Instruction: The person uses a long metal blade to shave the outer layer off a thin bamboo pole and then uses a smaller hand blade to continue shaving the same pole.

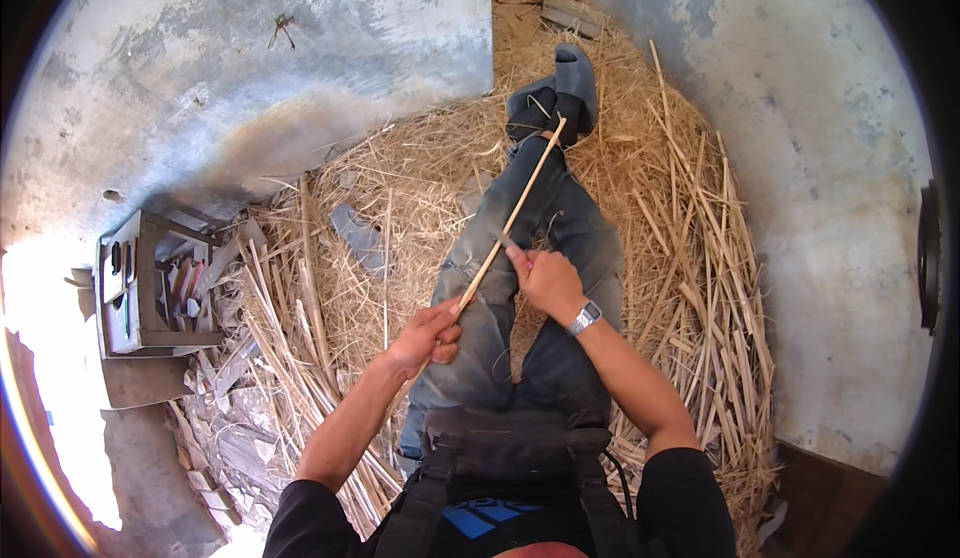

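A long, thin bamboo strip [528, 190] slants over my stretched-out legs, from near my left hip up to my shoes. My left hand [428, 338] is closed around its lower part, above my left thigh. In my right hand [548, 283], closed in a fist, is a small knife [506, 242] whose short grey blade lies against the strip at about its middle. A bit of pink shows at the grip; my fingers hide the rest of the handle. On my right wrist is a silver watch [586, 317].
Bamboo shavings [420, 173] cover the floor around my legs. Piles of split bamboo strips lie to the right [715, 308] and left [300, 348]. A small wooden cabinet [180, 339] with things inside stands at the left. Worn plaster walls [840, 158] rise on both sides.
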`<state>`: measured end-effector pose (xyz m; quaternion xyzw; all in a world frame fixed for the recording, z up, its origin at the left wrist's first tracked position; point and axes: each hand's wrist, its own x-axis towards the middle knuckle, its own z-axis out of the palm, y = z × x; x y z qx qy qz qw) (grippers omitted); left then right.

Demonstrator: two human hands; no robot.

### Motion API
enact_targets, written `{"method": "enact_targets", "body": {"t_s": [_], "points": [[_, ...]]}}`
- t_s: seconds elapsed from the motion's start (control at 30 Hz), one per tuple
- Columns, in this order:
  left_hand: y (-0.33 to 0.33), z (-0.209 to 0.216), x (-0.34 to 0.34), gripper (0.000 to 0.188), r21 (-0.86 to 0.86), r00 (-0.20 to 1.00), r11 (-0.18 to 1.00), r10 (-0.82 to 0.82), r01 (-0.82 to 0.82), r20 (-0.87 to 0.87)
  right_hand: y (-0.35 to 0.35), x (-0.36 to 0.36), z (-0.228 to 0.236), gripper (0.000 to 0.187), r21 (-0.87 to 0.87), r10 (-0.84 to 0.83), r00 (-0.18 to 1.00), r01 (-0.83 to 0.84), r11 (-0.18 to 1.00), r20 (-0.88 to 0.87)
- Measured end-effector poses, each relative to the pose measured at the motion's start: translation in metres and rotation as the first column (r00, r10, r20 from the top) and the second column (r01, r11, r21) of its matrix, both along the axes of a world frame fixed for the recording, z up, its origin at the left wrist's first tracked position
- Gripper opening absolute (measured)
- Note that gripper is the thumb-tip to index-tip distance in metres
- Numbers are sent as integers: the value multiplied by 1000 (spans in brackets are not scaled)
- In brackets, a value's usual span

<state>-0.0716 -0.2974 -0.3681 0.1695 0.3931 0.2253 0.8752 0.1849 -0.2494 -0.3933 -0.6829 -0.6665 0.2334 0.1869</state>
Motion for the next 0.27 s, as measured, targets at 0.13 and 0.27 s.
{"method": "enact_targets", "body": {"t_s": [0.13, 0.27], "points": [[-3, -6, -5, 39, -18, 1000, 1000, -8, 8, 10, -13, -4, 13, 67, -47, 179, 983, -181, 982, -44], [-6, -9, -9, 42, -21, 1000, 1000, -14, 15, 9, -29, -17, 20, 67, -146, 294, 955, -286, 947, 41]]}}
